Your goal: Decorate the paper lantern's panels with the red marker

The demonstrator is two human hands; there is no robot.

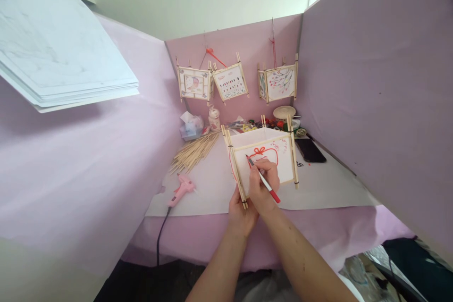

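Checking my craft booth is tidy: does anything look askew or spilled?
The middle hanging lantern hangs tilted. The bamboo sticks lie in a loose fanned heap, and the glue gun lies on its side, its cord trailing over the front edge.

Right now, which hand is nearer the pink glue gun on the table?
Left. The left hand grips the paper lantern at its bottom corner, to the right of the pink glue gun. The right hand, holding a red pen against the lantern's front panel, is farther right.
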